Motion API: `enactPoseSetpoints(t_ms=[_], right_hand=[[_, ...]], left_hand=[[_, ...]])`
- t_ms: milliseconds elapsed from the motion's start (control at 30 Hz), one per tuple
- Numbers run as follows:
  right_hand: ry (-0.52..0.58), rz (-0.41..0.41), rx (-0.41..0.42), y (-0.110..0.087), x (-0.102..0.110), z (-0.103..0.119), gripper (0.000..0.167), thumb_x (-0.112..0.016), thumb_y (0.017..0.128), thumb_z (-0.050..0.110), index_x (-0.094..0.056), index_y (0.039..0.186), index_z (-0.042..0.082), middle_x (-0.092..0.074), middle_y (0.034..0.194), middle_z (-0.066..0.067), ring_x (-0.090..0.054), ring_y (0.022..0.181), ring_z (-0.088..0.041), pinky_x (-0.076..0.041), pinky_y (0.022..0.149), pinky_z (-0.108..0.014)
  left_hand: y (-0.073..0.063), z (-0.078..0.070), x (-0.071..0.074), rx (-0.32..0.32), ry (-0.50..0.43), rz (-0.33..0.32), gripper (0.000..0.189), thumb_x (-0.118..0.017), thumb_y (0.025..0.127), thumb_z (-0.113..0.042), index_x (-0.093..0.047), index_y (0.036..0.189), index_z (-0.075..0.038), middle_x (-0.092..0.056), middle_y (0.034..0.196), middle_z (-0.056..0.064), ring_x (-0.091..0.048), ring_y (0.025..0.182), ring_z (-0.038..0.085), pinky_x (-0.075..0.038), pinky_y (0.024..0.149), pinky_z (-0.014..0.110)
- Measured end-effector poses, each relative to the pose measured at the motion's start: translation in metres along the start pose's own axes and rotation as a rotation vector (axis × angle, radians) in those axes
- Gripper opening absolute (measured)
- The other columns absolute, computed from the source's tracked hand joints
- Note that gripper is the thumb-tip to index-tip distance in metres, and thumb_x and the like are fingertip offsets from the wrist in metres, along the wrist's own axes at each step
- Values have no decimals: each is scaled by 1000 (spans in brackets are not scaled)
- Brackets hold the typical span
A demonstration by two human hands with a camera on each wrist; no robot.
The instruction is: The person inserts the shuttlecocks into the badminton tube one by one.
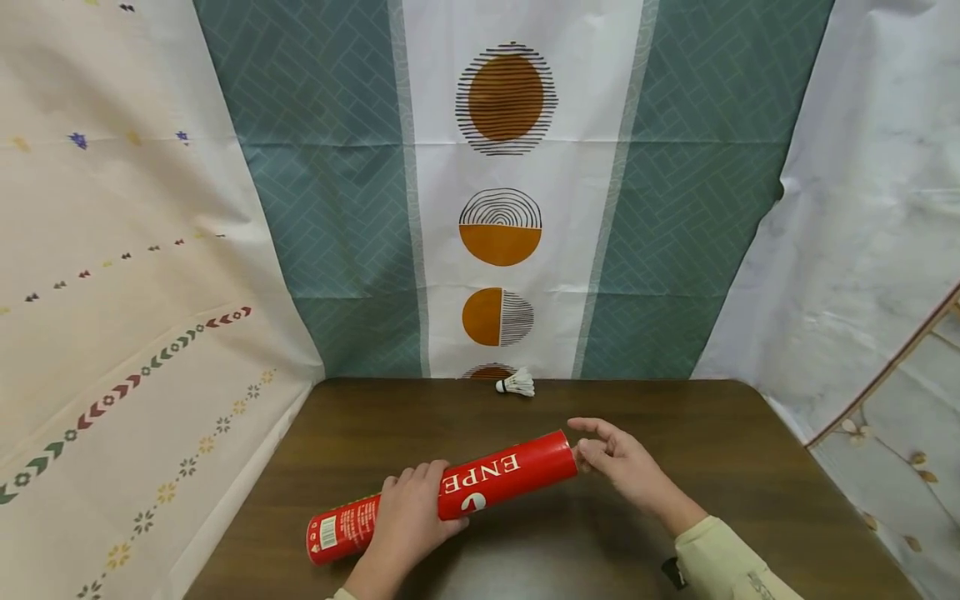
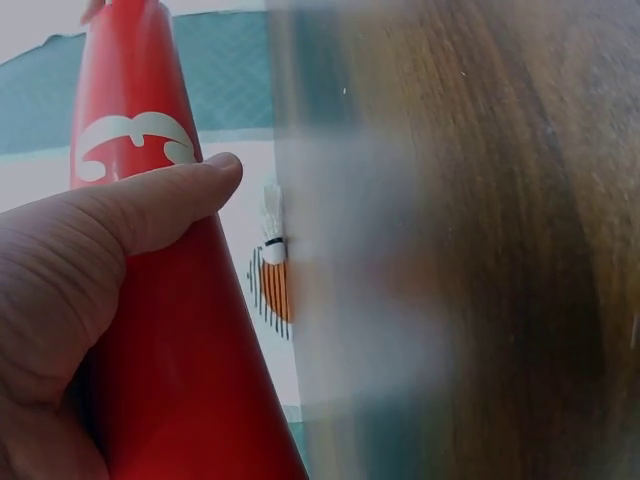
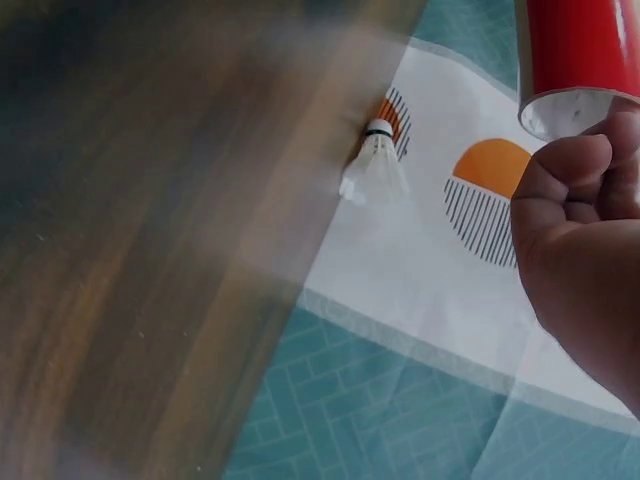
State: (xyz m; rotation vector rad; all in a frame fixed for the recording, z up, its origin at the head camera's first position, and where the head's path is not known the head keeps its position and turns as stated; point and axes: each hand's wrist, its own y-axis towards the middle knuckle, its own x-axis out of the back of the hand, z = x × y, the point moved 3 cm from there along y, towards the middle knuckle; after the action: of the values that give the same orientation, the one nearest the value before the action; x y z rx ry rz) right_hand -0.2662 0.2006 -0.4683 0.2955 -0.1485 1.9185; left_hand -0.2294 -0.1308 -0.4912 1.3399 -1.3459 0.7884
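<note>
A red shuttlecock tube (image 1: 517, 473) with white lettering and a barcode slants above the table, its right end higher. My left hand (image 1: 411, 515) grips it around the middle; the thumb lies across the red side in the left wrist view. At the tube's right end is my right hand (image 1: 622, 467), its index finger extended past the rim. In the right wrist view, a fingertip of that hand (image 3: 590, 220) reaches into the white-lined mouth, and whether it holds anything inside is hidden. One white shuttlecock (image 1: 516, 383) lies on its side at the table's back edge.
The dark wooden table (image 1: 360, 425) ends at a hanging green and white cloth (image 1: 337, 208) with orange circles. Pale patterned cloths hang along the left and right sides.
</note>
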Motion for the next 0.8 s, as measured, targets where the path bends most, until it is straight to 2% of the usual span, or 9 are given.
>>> enactPoseSetpoints(t_ms=[167,267,467,633,800], right_hand=[[23,-23,-23,-2,-5,-3,73,-79,98,26,-42,157,2,-79,114,-17,-75,103,-24,-62,92,-32],[21,-35,-23,-4,-9,-5,77,-81,96,25,-41,158,2,-79,110,-16,-73,101,-22,-61,90,-30],[28,5,-3,-3,-17,-5,77,-77,100,22,-35,163,9,-80,118,-14,-71,111,-21,-60,93,-30],[40,68,5,-2,-20,-6,80,-74,102,21,-29,166,7,-79,122,-16,-71,113,-20,-60,95,-28],[23,84,-4,3,-13,-5,74,-73,103,23,-35,164,8,-79,117,-16,-73,110,-23,-61,97,-32]], left_hand=[[1,0,-2,-10,-6,10,85,-102,62,-48,-63,129,-14,-75,118,8,-68,103,28,-55,89,57],[1,-1,-3,-20,-11,16,85,-102,61,-48,-63,129,-14,-75,118,7,-68,103,28,-55,88,57],[-1,1,-3,-21,-4,21,84,-102,62,-49,-63,129,-15,-74,118,6,-68,103,27,-55,88,56],[-3,4,-2,-25,5,20,84,-102,61,-49,-63,128,-15,-75,117,6,-68,103,27,-55,87,56],[-5,5,-1,-29,4,17,84,-102,61,-49,-63,127,-16,-75,117,7,-68,103,28,-54,87,56]])
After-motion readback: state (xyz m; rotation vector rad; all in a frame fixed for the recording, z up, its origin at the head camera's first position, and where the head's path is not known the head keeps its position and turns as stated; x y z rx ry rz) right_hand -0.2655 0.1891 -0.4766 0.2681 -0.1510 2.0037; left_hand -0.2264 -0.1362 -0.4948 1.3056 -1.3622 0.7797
